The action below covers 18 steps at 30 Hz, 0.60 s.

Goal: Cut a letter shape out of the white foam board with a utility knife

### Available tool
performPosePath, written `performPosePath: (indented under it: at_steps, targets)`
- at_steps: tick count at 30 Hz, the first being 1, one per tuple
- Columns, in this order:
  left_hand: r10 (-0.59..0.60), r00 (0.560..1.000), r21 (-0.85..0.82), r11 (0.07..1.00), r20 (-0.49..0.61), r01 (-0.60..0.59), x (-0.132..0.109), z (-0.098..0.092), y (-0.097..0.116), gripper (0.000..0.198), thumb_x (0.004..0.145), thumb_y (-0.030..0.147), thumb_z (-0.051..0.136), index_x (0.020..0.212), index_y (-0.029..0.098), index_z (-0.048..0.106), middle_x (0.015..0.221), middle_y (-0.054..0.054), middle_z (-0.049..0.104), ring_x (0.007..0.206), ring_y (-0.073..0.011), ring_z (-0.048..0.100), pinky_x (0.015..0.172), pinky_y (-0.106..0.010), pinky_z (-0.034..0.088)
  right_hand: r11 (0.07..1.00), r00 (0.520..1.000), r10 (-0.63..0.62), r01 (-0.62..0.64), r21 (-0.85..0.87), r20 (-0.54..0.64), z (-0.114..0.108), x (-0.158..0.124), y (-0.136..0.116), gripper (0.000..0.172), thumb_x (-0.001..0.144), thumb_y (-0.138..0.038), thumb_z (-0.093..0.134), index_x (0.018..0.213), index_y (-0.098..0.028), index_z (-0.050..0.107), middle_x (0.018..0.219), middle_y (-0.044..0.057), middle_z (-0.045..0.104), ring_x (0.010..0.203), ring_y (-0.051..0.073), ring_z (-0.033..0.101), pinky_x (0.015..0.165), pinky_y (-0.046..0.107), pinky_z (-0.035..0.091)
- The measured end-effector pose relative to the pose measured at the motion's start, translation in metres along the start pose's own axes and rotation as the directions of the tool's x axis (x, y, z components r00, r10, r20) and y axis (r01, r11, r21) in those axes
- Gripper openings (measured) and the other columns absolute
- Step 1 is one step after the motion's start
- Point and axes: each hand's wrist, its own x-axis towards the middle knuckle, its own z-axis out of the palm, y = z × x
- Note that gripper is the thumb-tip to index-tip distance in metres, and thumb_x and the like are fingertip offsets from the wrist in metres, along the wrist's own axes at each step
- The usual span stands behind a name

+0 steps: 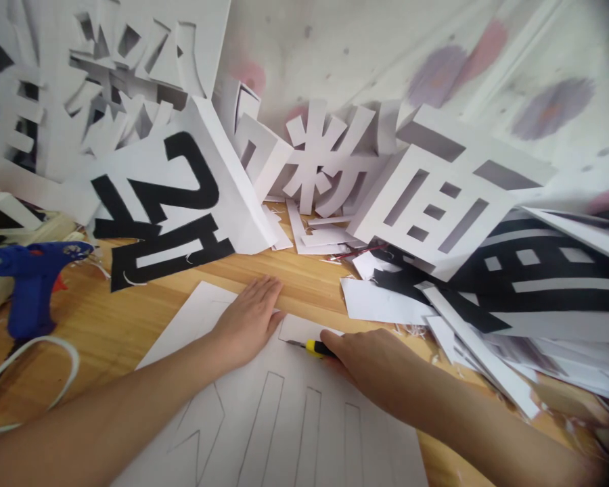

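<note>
1. The white sheet, smooth and flat, lies on the wooden table, whose surface shows a pale, streaky grain. Thin dark outlines cross the sheet: long narrow bars and angular, zigzag forms.
2. The left hand is spread flat on the sheet's far part, palm down, fingers together and thumb apart, fingertips reaching past its edge.
3. The right hand is closed around a cutter knife with a yellow-and-black body; its slim metal blade points left, its tip at a drawn outline near the sheet's far edge.
4. Left of the sheet is a glue gun of blue plastic, with a rounded white cord looping nearer.
5. Beyond the sheet stands a stiff white panel bearing bold black shapes, curved and straight.
6. Farther beyond the sheet rises a spiky, many-armed white form; to its right leans a boxy one pierced by rectangular slots.
7. Right of the sheet, black-patterned paper bends over loose white strips.
</note>
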Motion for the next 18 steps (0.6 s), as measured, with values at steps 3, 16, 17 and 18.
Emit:
performPosePath:
  at_steps: [3,16,17,18]
  targets:
    - [0.001,1.000,0.012,1.000,0.005,-0.001,0.0004,0.0003,-0.0003,0.051,0.091,0.034,0.034,0.132,0.003,0.034,0.141,-0.015,0.032,0.132,-0.0240,0.024,0.109,-0.041,0.022,1.000,1.000,0.023,-0.023,0.021,0.009,0.0021,-0.0003,0.0002,0.014,0.086,-0.023,0.042,0.073,-0.024,0.035,0.043,-0.009,0.040,0.030,0.009,0.030,0.040,0.025,0.009]
    - [0.001,1.000,0.004,1.000,-0.004,-0.001,0.0001,0.0007,-0.0013,0.049,0.091,0.034,0.031,0.132,0.007,0.033,0.141,-0.015,0.032,0.132,-0.0231,0.025,0.107,-0.042,0.024,1.000,0.999,0.024,-0.024,0.006,-0.026,0.0034,-0.0078,0.0033,0.016,0.087,-0.026,0.042,0.073,-0.024,0.033,0.043,-0.010,0.038,0.028,0.008,0.023,0.039,0.024,0.007]
    - [0.000,1.000,-0.002,1.000,-0.003,0.000,-0.0002,0.0002,-0.0012,0.049,0.091,0.034,0.031,0.132,0.007,0.033,0.141,-0.015,0.032,0.132,-0.0232,0.024,0.108,-0.042,0.024,1.000,0.999,0.027,-0.027,-0.003,-0.019,0.0031,-0.0081,0.0030,0.016,0.087,-0.027,0.041,0.074,-0.024,0.033,0.043,-0.009,0.038,0.028,0.008,0.023,0.039,0.024,0.007]
    - [-0.003,1.000,-0.006,1.000,-0.001,0.003,-0.0005,-0.0003,-0.0011,0.049,0.091,0.035,0.031,0.132,0.007,0.033,0.142,-0.015,0.032,0.132,-0.0233,0.024,0.108,-0.042,0.023,1.000,0.999,0.030,-0.030,-0.009,-0.011,0.0025,-0.0083,0.0028,0.015,0.087,-0.027,0.041,0.074,-0.024,0.033,0.043,-0.009,0.038,0.028,0.009,0.024,0.039,0.024,0.007]
